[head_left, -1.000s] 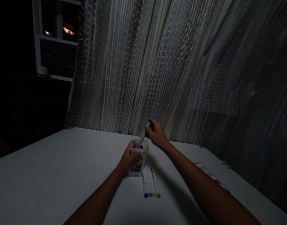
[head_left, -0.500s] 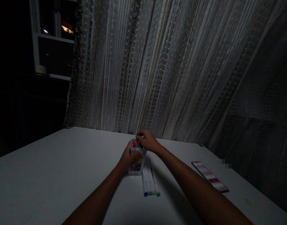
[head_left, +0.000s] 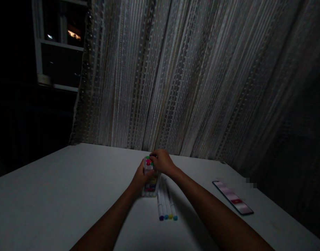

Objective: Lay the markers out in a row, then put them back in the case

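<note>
Left hand was wrapped around the box, right hand curled over its top, grip unclear tbh. Four markers lay just beside it.

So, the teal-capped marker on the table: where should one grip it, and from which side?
Probably pinch the white barrel of the teal-capped marker near its capped end, coming from above and the right. It lies flat, outermost of four side by side: the yellow-capped marker lies close on its left, and the marker case crowds its far end.
</note>
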`<move>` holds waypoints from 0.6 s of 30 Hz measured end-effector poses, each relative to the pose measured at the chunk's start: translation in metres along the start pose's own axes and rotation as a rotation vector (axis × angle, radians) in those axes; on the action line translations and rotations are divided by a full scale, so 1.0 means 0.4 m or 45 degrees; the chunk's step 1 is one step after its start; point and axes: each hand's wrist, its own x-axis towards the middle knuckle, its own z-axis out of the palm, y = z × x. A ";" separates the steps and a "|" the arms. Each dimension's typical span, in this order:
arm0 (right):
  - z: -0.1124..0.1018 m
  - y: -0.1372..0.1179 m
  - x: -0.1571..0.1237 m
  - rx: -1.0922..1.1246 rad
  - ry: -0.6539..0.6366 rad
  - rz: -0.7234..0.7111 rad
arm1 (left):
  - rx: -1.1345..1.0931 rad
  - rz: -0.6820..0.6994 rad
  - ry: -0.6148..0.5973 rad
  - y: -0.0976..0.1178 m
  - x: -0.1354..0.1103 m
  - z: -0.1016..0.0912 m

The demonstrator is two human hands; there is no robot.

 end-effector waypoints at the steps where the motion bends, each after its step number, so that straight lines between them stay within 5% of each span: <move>1: 0.000 -0.001 -0.001 -0.016 -0.013 -0.007 | 0.004 0.013 -0.006 0.000 0.000 0.000; 18: -0.013 0.048 0.011 0.166 0.100 -0.023 | -0.046 -0.034 -0.024 0.003 -0.011 0.001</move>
